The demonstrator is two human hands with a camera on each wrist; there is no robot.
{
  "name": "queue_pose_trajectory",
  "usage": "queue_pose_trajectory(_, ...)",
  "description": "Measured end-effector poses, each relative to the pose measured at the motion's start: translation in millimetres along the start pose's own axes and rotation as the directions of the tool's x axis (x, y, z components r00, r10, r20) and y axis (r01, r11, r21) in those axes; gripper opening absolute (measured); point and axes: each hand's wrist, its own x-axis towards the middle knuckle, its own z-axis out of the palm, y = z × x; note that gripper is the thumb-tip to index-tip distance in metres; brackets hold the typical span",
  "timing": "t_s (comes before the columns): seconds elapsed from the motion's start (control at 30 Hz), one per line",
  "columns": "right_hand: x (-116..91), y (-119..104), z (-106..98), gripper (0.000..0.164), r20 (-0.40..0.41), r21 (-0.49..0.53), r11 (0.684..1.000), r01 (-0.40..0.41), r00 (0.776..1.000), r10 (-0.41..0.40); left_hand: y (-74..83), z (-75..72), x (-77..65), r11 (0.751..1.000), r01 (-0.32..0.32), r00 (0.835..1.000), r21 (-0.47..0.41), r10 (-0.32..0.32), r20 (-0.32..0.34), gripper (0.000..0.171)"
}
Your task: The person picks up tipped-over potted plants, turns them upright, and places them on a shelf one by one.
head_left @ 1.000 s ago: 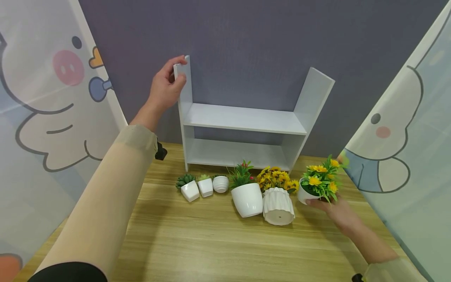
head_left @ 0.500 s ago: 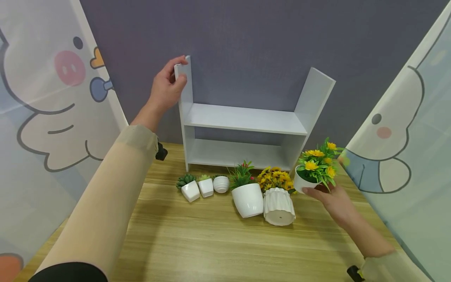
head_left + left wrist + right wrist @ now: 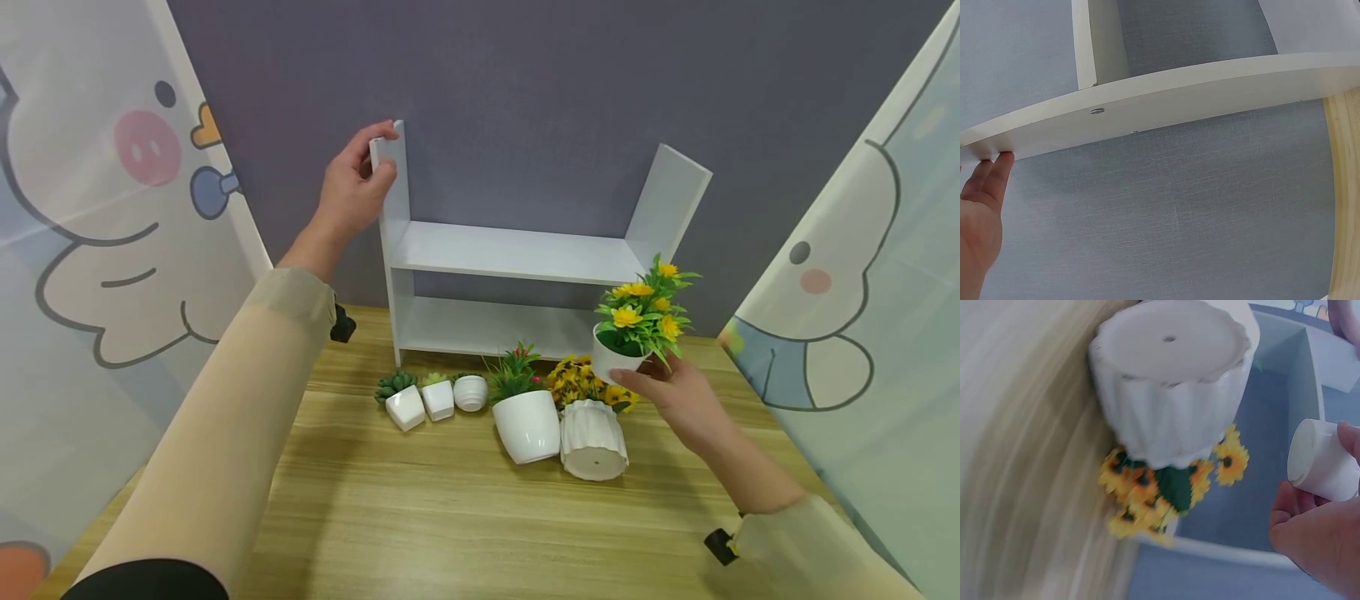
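A white two-tier shelf (image 3: 517, 252) stands on the wooden table against the grey wall. My left hand (image 3: 348, 187) pinches the top of its left side panel between thumb and fingers; the left wrist view shows fingertips on the panel's outer face (image 3: 1054, 130). Held up by my right hand (image 3: 686, 408) is a small white flowerpot (image 3: 613, 357) of yellow artificial flowers, upright and in front of the shelf's right end. In the right wrist view, thumb and fingers (image 3: 1285, 503) curl round that pot (image 3: 1329, 459). Below it lies a fluted white pot of yellow daisies (image 3: 594, 446).
Left of the fluted pot, a larger white pot with a grassy plant (image 3: 527, 427) lies tipped over. Further left are three small white pots, the outermost holding a succulent (image 3: 396, 383). Printed cartoon panels (image 3: 825, 275) flank the table (image 3: 465, 533).
My right hand has lifted the yellow-flowered pot off the table and carried it up and left toward the shelf. The left hand keeps its hold on the side panel.
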Motion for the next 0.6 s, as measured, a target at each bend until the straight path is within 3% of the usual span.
queue_pose_trajectory(0.27, 12.8, -30.8, 17.6, 0.095, 0.019, 0.068, 0.996, 0.059, 0.998, -0.060, 1.3, 1.9, -0.4, 1.000, 0.000, 1.000, 0.010, 0.000, 0.002, 0.049)
queue_pose_trajectory(0.37, 17.9, -42.3, 23.3, 0.089, 0.018, 0.075, 0.993, 0.088, 0.996, -0.089, 1.7, 2.6, -1.1, 1.000, -0.005, 1.000, 0.008, 0.005, -0.001, 0.049)
queue_pose_trajectory(0.6, 30.2, -67.3, 37.4, 0.057, 0.016, 0.106, 0.977, 0.185, 0.982, -0.188, 2.6, 3.4, -1.9, 1.000, -0.007, 1.000, 0.012, 0.007, -0.009, 0.050)
